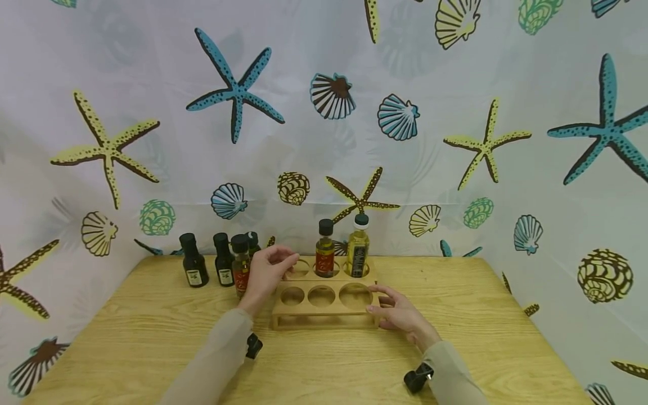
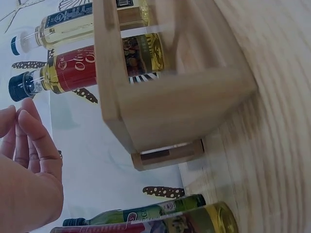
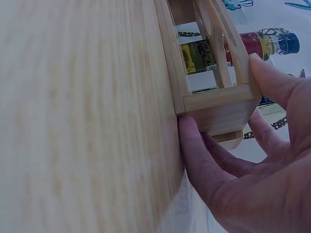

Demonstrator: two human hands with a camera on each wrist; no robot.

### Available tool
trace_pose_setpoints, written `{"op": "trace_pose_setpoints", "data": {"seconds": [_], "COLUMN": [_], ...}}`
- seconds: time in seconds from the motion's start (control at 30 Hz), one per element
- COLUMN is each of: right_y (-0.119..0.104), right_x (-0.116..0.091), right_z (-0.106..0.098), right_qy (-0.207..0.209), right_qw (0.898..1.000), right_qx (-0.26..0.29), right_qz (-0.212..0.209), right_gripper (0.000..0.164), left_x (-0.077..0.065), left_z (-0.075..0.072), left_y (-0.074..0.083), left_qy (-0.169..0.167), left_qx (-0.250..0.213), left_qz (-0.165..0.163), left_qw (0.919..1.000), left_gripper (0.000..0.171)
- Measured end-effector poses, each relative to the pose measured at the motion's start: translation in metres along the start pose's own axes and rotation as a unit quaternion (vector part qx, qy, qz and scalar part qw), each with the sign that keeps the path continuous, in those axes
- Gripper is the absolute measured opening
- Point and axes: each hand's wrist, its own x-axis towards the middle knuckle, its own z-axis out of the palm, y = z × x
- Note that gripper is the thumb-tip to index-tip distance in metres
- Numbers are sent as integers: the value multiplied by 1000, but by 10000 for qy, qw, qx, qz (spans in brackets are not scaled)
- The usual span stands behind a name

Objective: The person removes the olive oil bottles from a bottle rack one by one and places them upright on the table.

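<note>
A two-tier wooden bottle rack [image 1: 324,310] with round holes stands mid-table. In its back row are an olive oil bottle with a red label [image 1: 324,260] and a pale yellow oil bottle [image 1: 357,256]. My left hand [image 1: 264,277] hovers by the back row's left hole. Its fingers bend loosely near the thumb and hold nothing, as the left wrist view shows beside the rack [image 2: 175,107]. At the rack's right end, my right hand [image 1: 401,314] grips the wood. The right wrist view shows the thumb of that hand [image 3: 252,179] on the upper edge, fingers lower down.
Left of the rack stand two dark bottles [image 1: 194,269] [image 1: 223,263] and another red-label oil bottle [image 1: 241,261], partly behind my left arm. A further dark-capped bottle [image 1: 252,241] is behind them. A patterned curtain [image 1: 324,140] hangs around the wooden table [image 1: 324,371].
</note>
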Motion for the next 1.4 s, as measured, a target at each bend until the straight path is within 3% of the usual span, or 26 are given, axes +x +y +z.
{"op": "trace_pose_setpoints", "data": {"seconds": [0.27,0.5,0.67,0.93,1.4], "right_y": [0,-1,-1,-1,-1], "right_x": [-1,1,2,0,0], "right_z": [0,0,1,1,0], "right_qy": [-17,-64,-56,-39,12], "right_qw": [10000,10000,10000,10000,10000], "right_qx": [14,29,47,30,6], "right_qz": [-19,-16,6,7,14], "right_gripper": [60,60,60,59,57], "left_x": [9,13,17,30,41], "left_z": [9,15,22,38,59], "left_y": [1,10,14,8,8], "left_qy": [-18,-357,-498,-621,-916], "left_qx": [-180,-364,-226,-584,-535], "left_qz": [-155,-623,-745,-1291,-1290], "left_qw": [9997,9968,9957,9880,9860], "left_gripper": [20,28,33,45,48]}}
